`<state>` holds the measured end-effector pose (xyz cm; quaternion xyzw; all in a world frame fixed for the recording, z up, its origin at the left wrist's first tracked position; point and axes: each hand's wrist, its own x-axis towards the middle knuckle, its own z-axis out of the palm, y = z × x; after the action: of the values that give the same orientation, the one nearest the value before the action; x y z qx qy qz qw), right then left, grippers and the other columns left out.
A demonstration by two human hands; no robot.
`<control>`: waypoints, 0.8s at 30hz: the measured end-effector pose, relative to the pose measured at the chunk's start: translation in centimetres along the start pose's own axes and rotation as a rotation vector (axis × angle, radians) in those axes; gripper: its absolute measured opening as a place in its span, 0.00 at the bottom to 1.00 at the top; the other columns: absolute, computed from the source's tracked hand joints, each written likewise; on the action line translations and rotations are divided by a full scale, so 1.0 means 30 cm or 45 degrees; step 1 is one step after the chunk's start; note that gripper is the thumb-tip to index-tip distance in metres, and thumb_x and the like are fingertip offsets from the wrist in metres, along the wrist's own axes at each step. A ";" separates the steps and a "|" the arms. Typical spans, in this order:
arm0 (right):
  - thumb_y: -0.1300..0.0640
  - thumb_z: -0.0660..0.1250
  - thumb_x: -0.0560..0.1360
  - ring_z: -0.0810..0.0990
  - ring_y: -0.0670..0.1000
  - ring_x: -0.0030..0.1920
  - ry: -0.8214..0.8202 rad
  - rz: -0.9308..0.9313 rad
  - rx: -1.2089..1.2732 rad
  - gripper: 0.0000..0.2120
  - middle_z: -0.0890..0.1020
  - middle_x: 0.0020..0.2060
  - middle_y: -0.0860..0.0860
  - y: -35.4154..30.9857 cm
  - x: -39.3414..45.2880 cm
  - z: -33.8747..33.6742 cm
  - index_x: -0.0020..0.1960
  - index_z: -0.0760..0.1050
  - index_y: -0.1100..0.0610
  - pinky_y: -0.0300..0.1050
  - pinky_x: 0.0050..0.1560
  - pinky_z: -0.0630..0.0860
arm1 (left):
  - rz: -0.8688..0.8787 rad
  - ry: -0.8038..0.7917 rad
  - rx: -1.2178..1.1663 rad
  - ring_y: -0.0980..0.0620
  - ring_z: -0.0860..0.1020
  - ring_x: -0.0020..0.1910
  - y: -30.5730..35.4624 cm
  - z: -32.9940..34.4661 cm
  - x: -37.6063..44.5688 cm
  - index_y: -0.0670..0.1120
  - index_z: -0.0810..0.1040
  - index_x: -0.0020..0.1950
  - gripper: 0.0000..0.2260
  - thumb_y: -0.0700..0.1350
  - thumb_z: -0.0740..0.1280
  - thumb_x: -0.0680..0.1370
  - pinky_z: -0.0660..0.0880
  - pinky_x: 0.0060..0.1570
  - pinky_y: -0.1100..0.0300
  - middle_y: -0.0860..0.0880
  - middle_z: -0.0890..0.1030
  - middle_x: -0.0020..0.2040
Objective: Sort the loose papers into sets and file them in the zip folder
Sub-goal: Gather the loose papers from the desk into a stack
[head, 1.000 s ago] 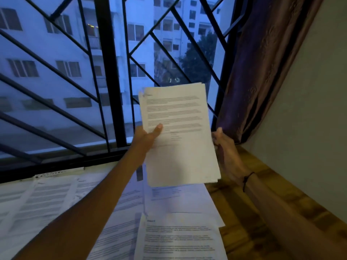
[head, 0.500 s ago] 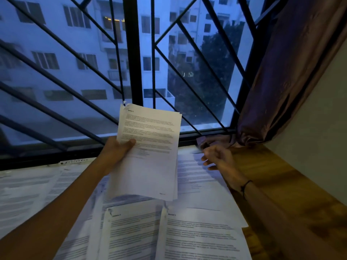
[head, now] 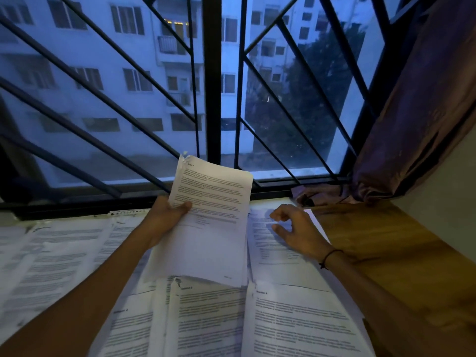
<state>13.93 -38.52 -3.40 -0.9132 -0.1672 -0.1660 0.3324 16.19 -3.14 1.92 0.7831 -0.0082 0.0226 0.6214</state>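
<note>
The left hand [head: 164, 217] has its grip closed on a stack of papers [head: 206, 222], with the thumb lying across the printed front of the top sheet and the other fingers hidden behind the stack. The stack is lifted off the tabletop [head: 381, 248] and tilted, so its top edge points toward 12 o'clock, in front of the window grille [head: 213, 81]; its upper left corner looks torn or crumpled. At 3 o'clock from this stack, the right hand [head: 298, 233] hovers low over a printed sheet [head: 275, 253] that lies flat; its fingers are loosely curled and its grip holds nothing, and I cannot tell if the fingertips touch the paper. A dark band [head: 331, 257] goes around the right wrist. At 6 o'clock from the held stack, more loose papers [head: 296, 323] lie on the tabletop and overlap each other, and still more sheets [head: 59, 256] are spread toward 9 o'clock, under the left forearm. Toward 3 o'clock the bare wooden surface is visible. A brown curtain [head: 422, 112] hangs at about 2 o'clock, and its lower end is bunched on the tabletop next to the window frame. A zip folder is not recognisable in this dim view.
</note>
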 end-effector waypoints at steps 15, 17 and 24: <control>0.32 0.52 0.76 0.72 0.51 0.62 -0.210 -0.015 -0.605 0.29 0.73 0.64 0.46 -0.041 -0.026 0.081 0.70 0.72 0.45 0.52 0.56 0.66 | -0.063 0.008 -0.007 0.53 0.83 0.51 -0.085 -0.087 0.033 0.44 0.81 0.64 0.13 0.45 0.71 0.80 0.80 0.51 0.56 0.54 0.84 0.50; 0.31 0.52 0.76 0.72 0.51 0.62 -0.205 -0.017 -0.611 0.29 0.73 0.63 0.46 -0.039 -0.028 0.072 0.70 0.73 0.44 0.52 0.56 0.66 | -0.072 0.003 -0.008 0.51 0.83 0.52 -0.093 -0.093 0.040 0.44 0.81 0.64 0.13 0.46 0.72 0.80 0.80 0.56 0.52 0.52 0.85 0.52; 0.26 0.58 0.73 0.69 0.50 0.66 -0.111 0.230 -0.377 0.33 0.73 0.64 0.47 -0.005 -0.020 0.002 0.71 0.70 0.44 0.54 0.64 0.67 | -0.090 -0.024 -0.030 0.52 0.84 0.49 -0.090 -0.072 0.045 0.45 0.82 0.61 0.10 0.45 0.72 0.80 0.79 0.44 0.61 0.53 0.85 0.49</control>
<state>13.34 -38.49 -3.59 -0.9698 -0.0723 -0.1187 0.2002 17.60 -0.39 -0.14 0.7757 0.0132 -0.0069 0.6309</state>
